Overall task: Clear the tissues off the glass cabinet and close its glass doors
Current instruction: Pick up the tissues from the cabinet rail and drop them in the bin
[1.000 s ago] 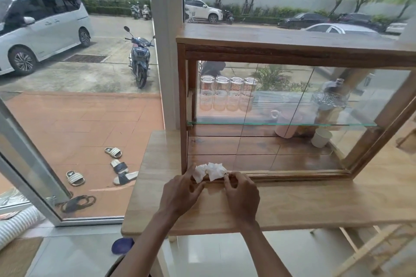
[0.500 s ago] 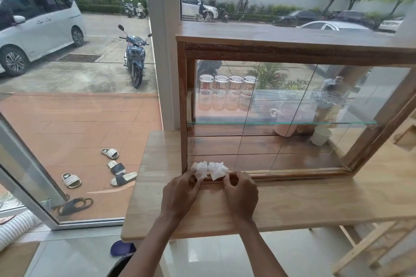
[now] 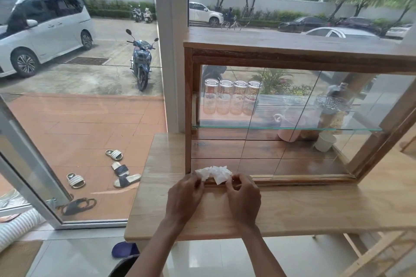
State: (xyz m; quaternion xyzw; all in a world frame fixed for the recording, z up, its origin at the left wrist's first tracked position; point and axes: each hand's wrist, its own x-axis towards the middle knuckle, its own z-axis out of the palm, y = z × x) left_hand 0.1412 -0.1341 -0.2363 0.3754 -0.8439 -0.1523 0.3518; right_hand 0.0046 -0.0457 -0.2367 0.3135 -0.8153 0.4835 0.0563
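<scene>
Wooden counter | tissues pinched between left hand, right hand

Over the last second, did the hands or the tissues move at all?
Hardly. Both hands, left hand and right hand, keep pinching the white tissues at the glass cabinet's bottom front rail; the wad looks slightly more spread. Nothing lifted or released; the view shifted.

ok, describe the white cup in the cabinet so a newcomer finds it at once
Start at the wooden glass cabinet on the counter. Look under its glass shelf, on the wooden floor near the right end. The white cup sits there tilted, just right of a pink mug; it is plain white with no handle, unlike the printed glasses standing on the shelf above.
</scene>
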